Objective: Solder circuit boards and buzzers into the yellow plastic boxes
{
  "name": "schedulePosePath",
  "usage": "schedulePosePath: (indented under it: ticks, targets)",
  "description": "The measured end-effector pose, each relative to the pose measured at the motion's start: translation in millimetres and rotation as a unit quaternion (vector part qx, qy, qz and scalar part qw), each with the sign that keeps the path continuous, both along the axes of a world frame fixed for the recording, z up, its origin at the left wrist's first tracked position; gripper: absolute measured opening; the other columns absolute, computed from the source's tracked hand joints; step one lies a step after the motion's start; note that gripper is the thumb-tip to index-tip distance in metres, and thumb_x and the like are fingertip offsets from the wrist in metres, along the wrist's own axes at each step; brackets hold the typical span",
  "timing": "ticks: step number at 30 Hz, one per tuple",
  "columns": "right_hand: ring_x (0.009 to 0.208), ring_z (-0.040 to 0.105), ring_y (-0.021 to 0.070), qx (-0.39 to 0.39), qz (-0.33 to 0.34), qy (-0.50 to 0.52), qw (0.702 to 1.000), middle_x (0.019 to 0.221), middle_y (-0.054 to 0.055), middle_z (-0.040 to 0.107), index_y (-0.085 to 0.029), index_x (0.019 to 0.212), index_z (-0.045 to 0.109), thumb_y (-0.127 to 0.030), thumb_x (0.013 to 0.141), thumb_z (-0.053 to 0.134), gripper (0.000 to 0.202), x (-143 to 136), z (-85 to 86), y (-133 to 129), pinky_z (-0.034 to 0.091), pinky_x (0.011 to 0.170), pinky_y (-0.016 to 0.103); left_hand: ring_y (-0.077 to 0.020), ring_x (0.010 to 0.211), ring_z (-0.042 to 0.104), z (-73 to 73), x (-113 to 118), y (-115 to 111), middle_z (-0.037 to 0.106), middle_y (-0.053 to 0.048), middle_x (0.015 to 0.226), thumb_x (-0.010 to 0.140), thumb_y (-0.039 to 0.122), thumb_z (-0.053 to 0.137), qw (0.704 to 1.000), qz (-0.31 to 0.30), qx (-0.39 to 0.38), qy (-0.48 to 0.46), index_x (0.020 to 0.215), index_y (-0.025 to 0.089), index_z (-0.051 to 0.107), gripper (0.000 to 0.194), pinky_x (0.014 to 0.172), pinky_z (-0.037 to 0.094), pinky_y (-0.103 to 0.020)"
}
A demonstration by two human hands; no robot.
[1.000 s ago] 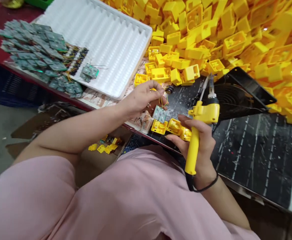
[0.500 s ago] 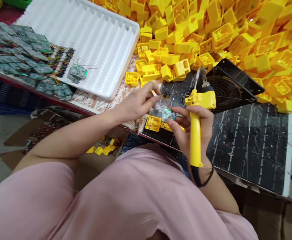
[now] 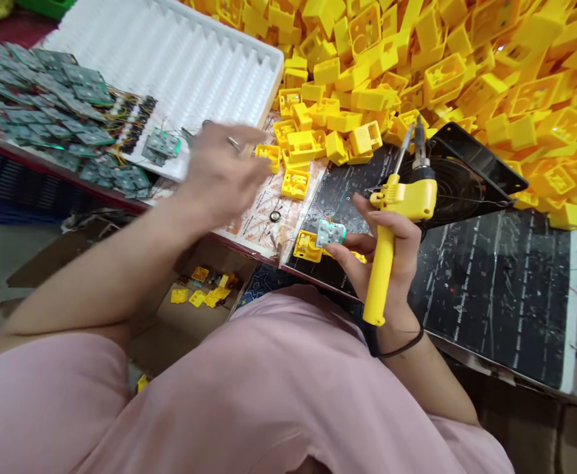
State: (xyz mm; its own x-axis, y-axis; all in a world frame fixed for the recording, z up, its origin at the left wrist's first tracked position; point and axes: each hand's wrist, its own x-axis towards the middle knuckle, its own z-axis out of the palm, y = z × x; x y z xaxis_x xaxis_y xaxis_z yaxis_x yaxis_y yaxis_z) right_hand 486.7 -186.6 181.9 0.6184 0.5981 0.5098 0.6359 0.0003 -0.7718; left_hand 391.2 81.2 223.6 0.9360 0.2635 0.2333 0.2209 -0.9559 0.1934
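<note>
My right hand (image 3: 387, 250) holds a yellow soldering gun (image 3: 381, 263) upright, its metal tip pointing away from me. Between the thumb and fingers of that same hand is a small green circuit board (image 3: 330, 234). Just beside the board, an open yellow housing (image 3: 308, 245) lies on the black mat. My left hand (image 3: 226, 174) is blurred by motion above the edge of the white foam tray (image 3: 209, 59); metal tweezers seem to stick out between its fingers. A small round black part (image 3: 275, 216) rests on the patterned table surface.
Many yellow housings (image 3: 362, 99) are heaped at the back. Circuit boards (image 3: 61, 99) are piled at the left, with one board (image 3: 160, 146) on the tray. A black fan (image 3: 466, 174) stands behind the soldering gun. Below the table edge is a cardboard box (image 3: 170, 329).
My left hand has moved left from the board's wires toward the tray. A yellow housing and the round black part now show where that hand was. My right hand keeps the board and gun.
</note>
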Motion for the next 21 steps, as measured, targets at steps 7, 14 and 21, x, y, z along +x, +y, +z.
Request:
schedulePosePath:
  ticks: [7,14,21]
  targets:
    - [0.096,0.077,0.0172,0.031,0.016,-0.1,0.994,0.135,0.006,0.067,-0.037,0.141,0.044,-0.018,0.088,0.08,0.067,-3.5,-2.4,-2.7,0.068,0.069,0.025,-0.0224,0.132,0.066,-23.8,27.4,-75.4,0.076,-0.009,0.132,0.104,0.051,0.049,0.873,-0.209,-0.442,-0.001,0.117,0.019,0.078,0.046,0.116,0.05,-0.035]
    - [0.107,0.077,0.0227,-0.043,0.013,-0.152,0.987,0.137,0.008,0.067,-0.039,0.147,0.036,-0.033,0.092,0.077,0.069,9.3,-8.4,-23.1,0.069,0.071,0.031,-0.0173,0.09,0.077,-18.6,37.4,-96.7,0.082,-0.006,0.099,0.098,0.046,0.063,0.795,-0.117,-0.594,-0.037,0.098,0.017,0.078,0.033,0.082,0.062,-0.028]
    - [0.124,0.068,0.028,-0.172,0.059,-0.186,0.966,0.126,0.008,0.071,-0.03,0.143,0.047,-0.042,0.094,0.074,0.057,35.1,-12.3,-39.1,0.056,0.111,0.051,-0.0154,0.081,0.073,16.2,39.1,-47.7,0.079,-0.002,0.087,0.089,0.028,0.064,0.908,-0.238,-0.331,0.097,0.094,0.022,0.082,0.019,0.08,0.055,-0.026]
